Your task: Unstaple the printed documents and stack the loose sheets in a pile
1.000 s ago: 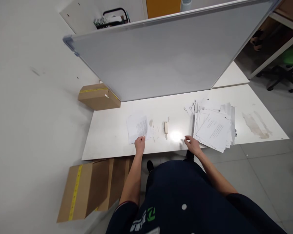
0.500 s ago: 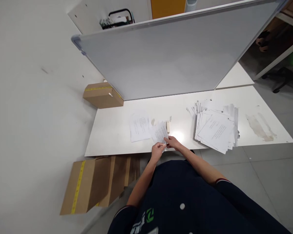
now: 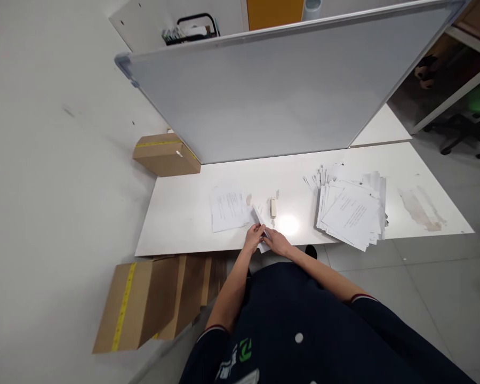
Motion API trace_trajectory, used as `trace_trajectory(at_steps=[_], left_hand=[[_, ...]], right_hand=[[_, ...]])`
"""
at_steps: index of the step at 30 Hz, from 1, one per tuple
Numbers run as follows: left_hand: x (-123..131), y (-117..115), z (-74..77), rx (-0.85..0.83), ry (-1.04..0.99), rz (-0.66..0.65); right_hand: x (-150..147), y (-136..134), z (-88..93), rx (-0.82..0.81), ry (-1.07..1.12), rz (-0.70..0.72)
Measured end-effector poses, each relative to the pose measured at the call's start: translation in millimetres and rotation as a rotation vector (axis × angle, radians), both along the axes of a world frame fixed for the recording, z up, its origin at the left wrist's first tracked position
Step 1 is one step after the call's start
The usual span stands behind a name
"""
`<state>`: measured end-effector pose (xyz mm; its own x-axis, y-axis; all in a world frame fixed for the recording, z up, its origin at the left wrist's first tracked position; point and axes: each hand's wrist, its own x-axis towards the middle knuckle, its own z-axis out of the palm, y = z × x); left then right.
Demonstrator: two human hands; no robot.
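Observation:
Both of my hands are closed on a sheet of paper point(image 3: 257, 214) at the front edge of the white table point(image 3: 176, 224). My left hand point(image 3: 254, 236) grips its left side and my right hand point(image 3: 277, 241) its right side. The sheet is turned nearly edge-on, and its lower end pokes out below my fingers. Just beyond my right hand lies a small cream-coloured stapler-like object point(image 3: 273, 208). To the left of my hands rest flat printed sheets point(image 3: 229, 210).
A large untidy stack of printed papers point(image 3: 350, 213) sits on the table's right part. Behind the table stands a whiteboard point(image 3: 280, 90). One cardboard box point(image 3: 168, 160) is at the back left corner; several more boxes point(image 3: 132, 304) stand on the floor at left.
The sheet in my hands has gone from facing up, with its print showing, to nearly edge-on, looking folded or bent. My hands have drawn closer around it.

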<state>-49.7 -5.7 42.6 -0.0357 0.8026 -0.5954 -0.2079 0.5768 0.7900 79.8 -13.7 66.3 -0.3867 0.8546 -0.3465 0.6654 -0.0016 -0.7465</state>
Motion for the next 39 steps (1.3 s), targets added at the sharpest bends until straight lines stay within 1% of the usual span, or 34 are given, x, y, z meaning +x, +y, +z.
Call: trace_trajectory(at_steps=[5,11,17,23,26,30,32,34,36,37,39], left_hand=[[-4,-1,-0.7,-0.021,-0.058,0.002],[-2,-2,-2.7,-0.024,-0.088,0.034],[-4,-3,-3.2,-0.042,-0.117,0.076],[0,-5,0.2,-0.054,-0.119,0.112],[-8,-8,7.8,-0.032,-0.094,0.174],[-44,-12,30.2,0.036,-0.096,0.254],[-62,-13,41.9,0.059,-0.13,0.257],[-70,-12,48.2,0.064,-0.117,0.219],[-67,-12,46.1,0.055,-0.052,0.167],[-63,-12,41.9,0.043,-0.01,0.143],[-50,-13,28.8,0.012,0.058,0.105]], right_hand=[[2,3,-3.5,0.011,0.025,-0.005],[2,4,-5.1,-0.017,0.052,-0.033],[5,7,-4.5,-0.074,0.056,-0.119],[11,24,-9.2,-0.132,-0.012,-0.243],[18,32,-13.6,-0.164,-0.024,-0.298],[31,35,-22.5,-0.25,0.015,-0.36],[35,34,-28.4,-0.301,0.057,-0.397],[37,31,-34.2,-0.353,0.121,-0.433],[36,28,-38.9,-0.403,0.208,-0.461],[35,27,-40.7,-0.425,0.255,-0.472],[34,24,-43.4,-0.459,0.346,-0.495]])
